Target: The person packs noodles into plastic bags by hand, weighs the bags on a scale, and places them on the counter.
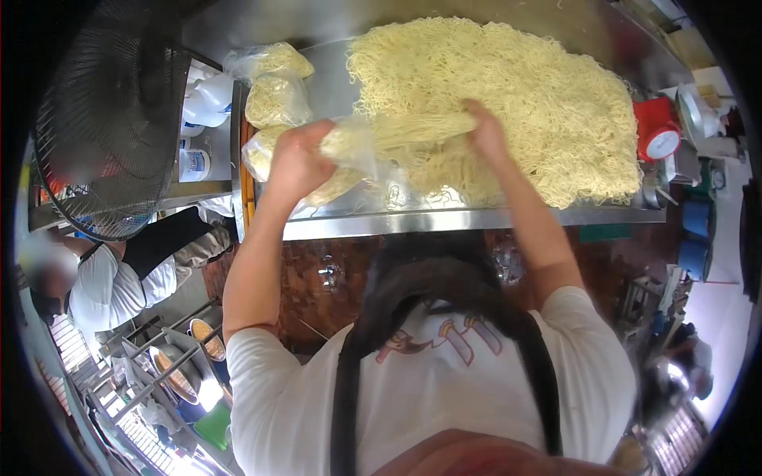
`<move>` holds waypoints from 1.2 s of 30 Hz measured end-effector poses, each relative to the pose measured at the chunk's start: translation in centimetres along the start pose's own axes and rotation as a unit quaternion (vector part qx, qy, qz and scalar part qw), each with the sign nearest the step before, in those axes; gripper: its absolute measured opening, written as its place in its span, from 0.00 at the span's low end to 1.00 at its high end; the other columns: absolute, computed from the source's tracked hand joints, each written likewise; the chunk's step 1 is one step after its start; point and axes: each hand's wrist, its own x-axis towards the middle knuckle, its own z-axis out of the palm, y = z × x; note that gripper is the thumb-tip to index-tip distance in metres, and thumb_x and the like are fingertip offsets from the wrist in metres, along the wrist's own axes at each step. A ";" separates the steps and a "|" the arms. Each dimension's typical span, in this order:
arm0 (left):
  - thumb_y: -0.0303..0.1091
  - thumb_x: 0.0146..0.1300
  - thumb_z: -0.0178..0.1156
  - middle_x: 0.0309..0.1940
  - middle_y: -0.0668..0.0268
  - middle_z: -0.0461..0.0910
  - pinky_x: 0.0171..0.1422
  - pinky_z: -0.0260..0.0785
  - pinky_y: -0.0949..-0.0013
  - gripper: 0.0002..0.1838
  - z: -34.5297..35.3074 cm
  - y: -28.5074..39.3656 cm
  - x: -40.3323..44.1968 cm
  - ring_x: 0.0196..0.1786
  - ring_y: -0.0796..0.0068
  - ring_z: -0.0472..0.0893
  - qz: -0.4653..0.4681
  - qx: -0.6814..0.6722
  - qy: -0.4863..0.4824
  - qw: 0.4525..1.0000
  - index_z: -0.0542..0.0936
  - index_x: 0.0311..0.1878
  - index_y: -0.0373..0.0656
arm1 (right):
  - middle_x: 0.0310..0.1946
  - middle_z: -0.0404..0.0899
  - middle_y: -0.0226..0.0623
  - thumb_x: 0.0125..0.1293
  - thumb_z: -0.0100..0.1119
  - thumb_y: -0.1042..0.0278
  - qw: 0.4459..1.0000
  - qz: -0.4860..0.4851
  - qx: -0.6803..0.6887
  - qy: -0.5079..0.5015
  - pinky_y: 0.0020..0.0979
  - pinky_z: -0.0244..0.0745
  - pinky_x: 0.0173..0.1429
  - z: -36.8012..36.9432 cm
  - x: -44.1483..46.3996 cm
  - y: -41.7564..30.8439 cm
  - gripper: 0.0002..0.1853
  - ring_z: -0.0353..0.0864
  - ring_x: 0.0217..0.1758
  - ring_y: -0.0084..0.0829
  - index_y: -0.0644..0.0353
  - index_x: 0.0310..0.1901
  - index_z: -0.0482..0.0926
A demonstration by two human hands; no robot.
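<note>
A wide heap of pale yellow noodles (508, 103) covers much of the metal table (468, 219). My left hand (302, 161) is closed on a clear plastic bag (353, 147) that has noodles inside. From the bag's mouth a stretched bundle of noodles (425, 131) runs across to my right hand (486, 131), which is closed around its far end at the heap's edge and slightly blurred. Several filled noodle bags (278, 97) lie at the table's left end, beyond and beside my left hand.
A red scale (657, 131) stands at the table's right end. A large fan (103, 135) and white plastic jugs (208, 101) are on the left. Another person (119, 282) is at lower left, near a metal rack (151, 373).
</note>
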 end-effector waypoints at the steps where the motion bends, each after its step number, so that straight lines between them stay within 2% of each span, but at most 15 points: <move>1: 0.21 0.41 0.65 0.39 0.52 0.85 0.49 0.78 0.55 0.23 -1.0 0.1 -0.5 0.42 0.47 0.83 0.014 0.031 0.018 0.999 0.84 0.47 0.41 | 0.52 0.83 0.48 0.53 0.64 0.86 0.999 0.043 -0.003 0.001 0.39 0.76 0.63 -3.0 1.7 1.5 0.35 0.82 0.53 0.44 0.50 0.65 0.76; 5: 0.20 0.39 0.64 0.45 0.55 0.85 0.55 0.76 0.56 0.23 0.4 -3.0 -2.5 0.48 0.50 0.83 0.015 0.052 0.043 0.998 0.85 0.45 0.40 | 0.48 0.86 0.44 0.51 0.58 0.88 0.971 -0.147 -0.120 0.146 0.35 0.78 0.54 -12.9 7.9 14.3 0.31 0.86 0.47 0.40 0.52 0.58 0.81; 8: 0.17 0.38 0.61 0.43 0.53 0.85 0.57 0.72 0.54 0.24 5.4 -8.6 -4.0 0.50 0.49 0.81 0.036 0.003 0.087 0.996 0.84 0.45 0.38 | 0.51 0.85 0.47 0.63 0.60 0.75 0.985 0.005 -0.154 0.081 0.38 0.76 0.60 -19.9 11.4 22.8 0.22 0.83 0.54 0.45 0.56 0.61 0.78; 12: 0.19 0.49 0.52 0.43 0.52 0.82 0.52 0.69 0.49 0.22 16.4 -11.8 -5.9 0.47 0.47 0.77 -0.007 0.039 0.136 0.990 0.84 0.48 0.39 | 0.59 0.77 0.55 0.58 0.55 0.79 0.948 -0.020 -0.317 -0.039 0.41 0.70 0.67 -17.5 11.3 12.8 0.28 0.76 0.63 0.51 0.60 0.64 0.75; 14: 0.22 0.50 0.56 0.46 0.52 0.75 0.56 0.65 0.47 0.23 19.0 -9.9 -6.9 0.52 0.49 0.74 -0.081 0.092 0.104 0.987 0.82 0.53 0.40 | 0.61 0.75 0.54 0.69 0.50 0.75 0.927 -0.143 -0.340 -0.061 0.43 0.68 0.69 -9.9 10.7 9.4 0.21 0.73 0.66 0.50 0.61 0.62 0.76; 16: 0.26 0.49 0.59 0.48 0.52 0.72 0.60 0.64 0.47 0.27 17.2 -4.1 -6.4 0.54 0.49 0.72 -0.104 0.137 0.178 0.969 0.79 0.57 0.39 | 0.61 0.74 0.55 0.71 0.45 0.73 0.945 -0.226 -0.187 -0.144 0.44 0.67 0.69 -3.1 5.2 -1.2 0.20 0.74 0.63 0.53 0.62 0.62 0.76; 17: 0.27 0.51 0.60 0.52 0.51 0.72 0.58 0.66 0.47 0.27 15.4 -1.0 -6.5 0.56 0.49 0.73 -0.136 0.094 0.144 0.976 0.78 0.58 0.40 | 0.59 0.75 0.55 0.71 0.45 0.71 0.963 -0.109 -0.075 -0.237 0.43 0.68 0.68 0.9 3.9 -3.1 0.20 0.74 0.62 0.53 0.62 0.62 0.76; 18: 0.27 0.53 0.62 0.56 0.50 0.72 0.56 0.69 0.48 0.26 14.5 0.9 -6.5 0.57 0.48 0.74 -0.166 0.048 0.107 0.979 0.78 0.59 0.41 | 0.52 0.77 0.53 0.70 0.46 0.69 0.901 -0.316 -0.189 -0.229 0.44 0.70 0.64 4.3 2.2 -2.8 0.21 0.75 0.58 0.51 0.60 0.62 0.77; 19: 0.28 0.55 0.61 0.55 0.50 0.73 0.55 0.69 0.47 0.24 15.0 0.8 -6.4 0.56 0.48 0.75 -0.194 0.068 0.086 0.975 0.78 0.58 0.41 | 0.48 0.76 0.51 0.67 0.48 0.70 0.880 -0.327 -0.187 -0.289 0.46 0.72 0.59 7.3 1.0 -3.4 0.22 0.76 0.54 0.50 0.57 0.62 0.77; 24: 0.32 0.65 0.57 0.40 0.45 0.80 0.48 0.73 0.46 0.12 21.7 -6.6 -8.3 0.46 0.42 0.81 -0.263 0.005 0.027 0.964 0.76 0.50 0.41 | 0.51 0.78 0.56 0.68 0.50 0.66 0.913 -0.245 -0.272 -0.180 0.45 0.72 0.60 16.9 -3.6 -3.9 0.20 0.76 0.57 0.51 0.56 0.60 0.77; 28: 0.30 0.68 0.54 0.31 0.44 0.80 0.42 0.72 0.46 0.08 18.6 -4.2 -6.8 0.38 0.38 0.80 -0.199 -0.095 0.094 0.971 0.74 0.48 0.40 | 0.62 0.72 0.53 0.65 0.52 0.75 0.904 -0.114 -0.142 -0.387 0.43 0.72 0.64 16.7 -1.1 -5.9 0.20 0.75 0.63 0.51 0.59 0.59 0.77; 30: 0.29 0.68 0.53 0.31 0.43 0.80 0.41 0.72 0.46 0.09 16.9 -1.0 -5.7 0.39 0.36 0.79 -0.162 -0.143 0.122 0.969 0.74 0.49 0.39 | 0.63 0.73 0.54 0.63 0.52 0.78 0.904 -0.121 0.129 -0.389 0.41 0.70 0.67 15.7 -0.7 -7.9 0.21 0.74 0.65 0.49 0.60 0.59 0.76; 31: 0.31 0.70 0.54 0.29 0.47 0.80 0.37 0.72 0.51 0.09 15.9 0.5 -5.3 0.34 0.43 0.81 -0.107 -0.138 0.219 0.960 0.75 0.49 0.39 | 0.64 0.73 0.54 0.62 0.53 0.79 0.879 -0.122 0.262 -0.380 0.39 0.69 0.69 15.3 -0.5 -8.7 0.22 0.74 0.67 0.48 0.60 0.59 0.76; 34: 0.37 0.72 0.56 0.27 0.53 0.80 0.35 0.72 0.57 0.11 14.5 -0.4 -4.2 0.29 0.58 0.81 -0.238 -0.269 0.230 0.905 0.76 0.49 0.39 | 0.62 0.75 0.53 0.62 0.50 0.82 0.899 -0.059 0.231 -0.367 0.38 0.65 0.72 15.1 -1.3 -6.9 0.28 0.73 0.67 0.47 0.62 0.66 0.70; 36: 0.40 0.73 0.58 0.26 0.58 0.79 0.34 0.71 0.61 0.13 16.3 -3.8 -4.9 0.28 0.66 0.79 -0.267 -0.278 0.246 0.889 0.77 0.47 0.39 | 0.63 0.74 0.53 0.63 0.53 0.78 0.915 -0.264 0.042 -0.303 0.41 0.64 0.73 12.5 -2.8 -5.5 0.32 0.71 0.69 0.47 0.62 0.71 0.63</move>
